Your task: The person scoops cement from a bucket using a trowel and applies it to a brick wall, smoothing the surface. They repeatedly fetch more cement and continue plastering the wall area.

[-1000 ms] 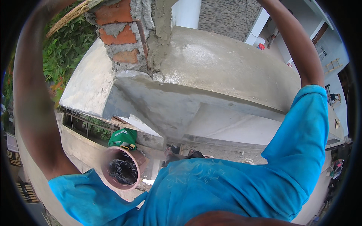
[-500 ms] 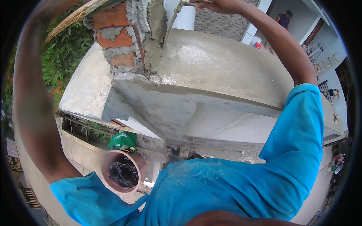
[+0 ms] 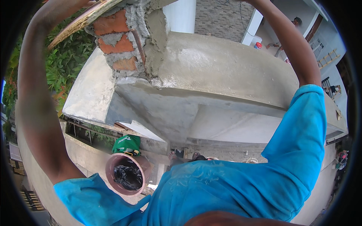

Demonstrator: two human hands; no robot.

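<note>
My left hand (image 3: pixel 75 5) is at the top left edge, beside a rough wooden strip (image 3: pixel 69 28); its fingers are too cut off to show their grip. My right arm reaches up out of the frame, so that hand is hidden. Between my arms stands a column of orange bricks (image 3: pixel 113 24) and grey mortar, with wet-looking plaster (image 3: pixel 154 45) down its right face. It rises from a grey concrete ledge (image 3: pixel 226 64) with a pale top at its left.
Below are a pink bucket (image 3: pixel 115 180) lined with black plastic, a green bag (image 3: pixel 126 141) and my feet. Leafy plants (image 3: pixel 64 67) grow at left. At back right are a co-worker (image 3: pixel 296 23), a red-lidded container (image 3: pixel 258 45) and a bamboo ladder (image 3: pixel 328 60).
Half a second ago my right hand showed at the top, holding a flat tool by the column's right face; it has since moved up out of view. The co-worker has bent down.
</note>
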